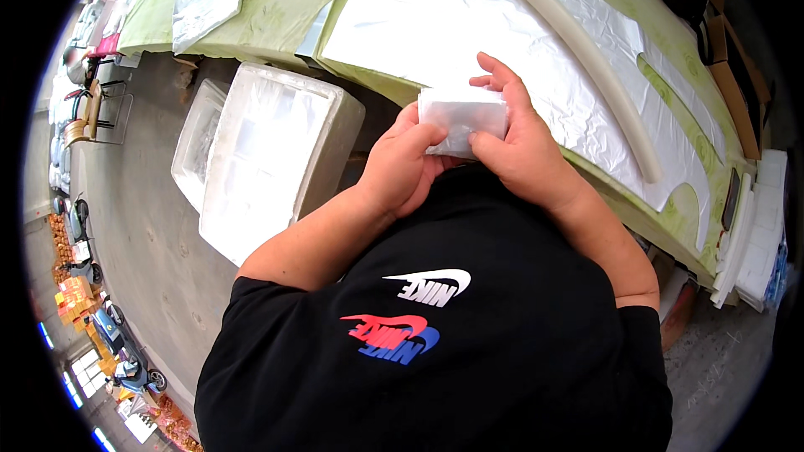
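A small stack of clear plastic sheets or bags (463, 117) is held in front of my chest, near the table's close edge. My left hand (400, 161) grips its left side, thumb lying across the lower left of the top face. On the opposite side my right hand (523, 146) is closed around it, thumb pressed on the lower right corner. The right index finger stretches up beyond the stack's far edge. The undersides of both hands are hidden, and the exact kind of the plastic pieces is hard to tell.
White plastic sheeting (444, 8) covers much of the green-covered table (280, 4). On it lies a long pale tube (590, 75). White-lined bins (268, 151) stand on the floor at my left. A cardboard box (730, 75) sits at the right. Scooters (126, 351) are farther left.
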Demonstrator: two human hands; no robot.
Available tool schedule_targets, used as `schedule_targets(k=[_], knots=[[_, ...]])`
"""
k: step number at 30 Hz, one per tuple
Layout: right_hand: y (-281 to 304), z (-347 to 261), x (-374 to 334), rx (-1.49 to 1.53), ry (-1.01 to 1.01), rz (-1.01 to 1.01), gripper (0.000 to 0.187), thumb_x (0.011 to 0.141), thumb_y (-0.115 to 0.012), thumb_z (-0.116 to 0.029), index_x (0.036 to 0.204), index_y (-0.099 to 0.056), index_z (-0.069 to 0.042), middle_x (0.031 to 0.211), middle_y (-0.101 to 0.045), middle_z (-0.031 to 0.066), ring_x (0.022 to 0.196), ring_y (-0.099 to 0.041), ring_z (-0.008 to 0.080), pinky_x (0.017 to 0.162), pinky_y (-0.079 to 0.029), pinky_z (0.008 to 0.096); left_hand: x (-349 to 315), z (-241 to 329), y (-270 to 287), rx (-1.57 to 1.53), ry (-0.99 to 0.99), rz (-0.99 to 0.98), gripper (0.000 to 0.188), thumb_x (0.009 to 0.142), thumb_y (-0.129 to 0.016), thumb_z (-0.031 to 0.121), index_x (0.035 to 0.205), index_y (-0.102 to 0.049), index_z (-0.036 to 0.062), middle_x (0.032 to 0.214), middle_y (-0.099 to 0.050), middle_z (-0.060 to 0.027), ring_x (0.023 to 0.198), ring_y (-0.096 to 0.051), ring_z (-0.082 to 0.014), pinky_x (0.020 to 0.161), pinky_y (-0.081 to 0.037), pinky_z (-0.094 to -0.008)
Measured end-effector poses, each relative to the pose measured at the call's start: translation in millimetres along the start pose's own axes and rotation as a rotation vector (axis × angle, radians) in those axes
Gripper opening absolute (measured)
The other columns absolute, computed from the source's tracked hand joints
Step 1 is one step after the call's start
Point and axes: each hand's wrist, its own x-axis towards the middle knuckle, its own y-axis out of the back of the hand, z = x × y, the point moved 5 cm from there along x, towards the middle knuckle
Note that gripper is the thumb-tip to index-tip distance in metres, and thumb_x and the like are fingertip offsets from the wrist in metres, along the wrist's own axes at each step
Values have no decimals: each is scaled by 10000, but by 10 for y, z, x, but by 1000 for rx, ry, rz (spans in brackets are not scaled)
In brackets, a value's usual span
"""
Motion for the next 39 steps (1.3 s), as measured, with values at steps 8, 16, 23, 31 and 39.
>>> schedule_targets(k=[8, 16, 23, 31, 39], knots=[[-35, 88, -218, -62, -104, -192, 783, 872, -551, -5, 1580, -248, -141, 1466, -384, 155, 1261, -467, 212, 1066, -395, 336, -199, -92, 166, 373, 136, -8, 655, 869, -548, 72, 1480, -315, 50, 1294, -514, -115, 1180, -501, -189, 1010, -422, -332], [-22, 165, -237, 255, -179, -190, 584, 920, -496, 36, 1483, -436, -109, 1525, -358, 123, 1298, -456, 178, 1070, -387, 324, -219, -106, 132, 412, 165, -20, 655, 885, -562, 79, 1489, -309, 56, 1284, -522, -101, 1172, -504, -169, 1015, -412, -306], [41, 187, -293, 175, -148, -198, 340, 876, -534, -3, 1190, -627, -92, 1589, -289, 147, 1313, -479, 227, 1029, -422, 324, -180, -137, 78, 505, 152, -57, 581, 921, -538, 83, 1470, -348, 53, 1292, -529, -90, 1188, -518, -164, 1033, -406, -309], [49, 187, -309, 469, -58, -60, 493, 886, -531, 45, 1362, -510, -77, 1562, -341, 134, 1300, -509, 241, 1067, -424, 371, -292, 114, 379, 106, -23, 152, 531, 890, -533, 42, 1403, -406, -7, 1242, -572, -129, 1142, -580, -210, 1008, -471, -361], [25, 203, -274, 531, -141, -179, 427, 915, -494, 61, 1335, -512, -7, 1383, -544, 118, 1184, -584, 199, 1035, -471, 338, -705, 1351, 2230, -83, -399, 780, 282, 955, -502, 85, 1224, -522, 4, 1277, -586, -126, 1181, -563, -292, 1029, -453, -470]])
